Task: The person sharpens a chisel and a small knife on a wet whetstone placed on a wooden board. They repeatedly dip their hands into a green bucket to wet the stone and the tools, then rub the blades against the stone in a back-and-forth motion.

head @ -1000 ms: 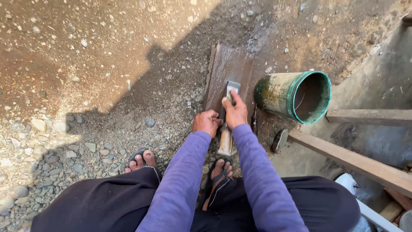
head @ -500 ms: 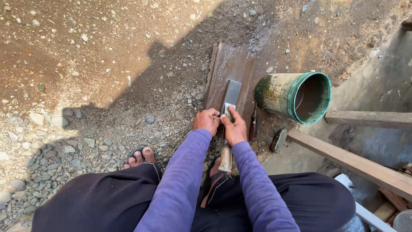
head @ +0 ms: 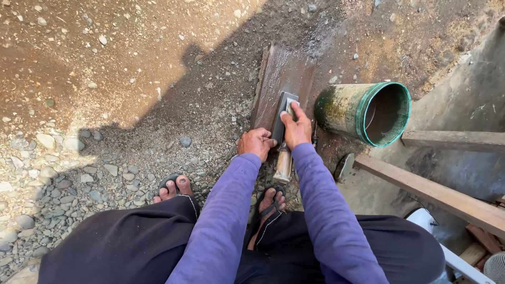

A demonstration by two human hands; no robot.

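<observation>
1. The blade (head: 283,113) lies flat on a wet board (head: 286,79), its wooden handle (head: 283,164) pointing back toward the person.
2. The right hand (head: 296,129) presses its fingers (head: 292,109) down on the blade's far part.
3. The left hand (head: 257,144) is curled at the blade's near edge, just beside the handle; whether it grips it cannot be told.
4. The board rests on gravelly ground (head: 131,79), half in shadow.
5. One green bucket (head: 368,111) lies tipped at right; two planks (head: 436,192) run beyond it; two sandalled feet show.
</observation>
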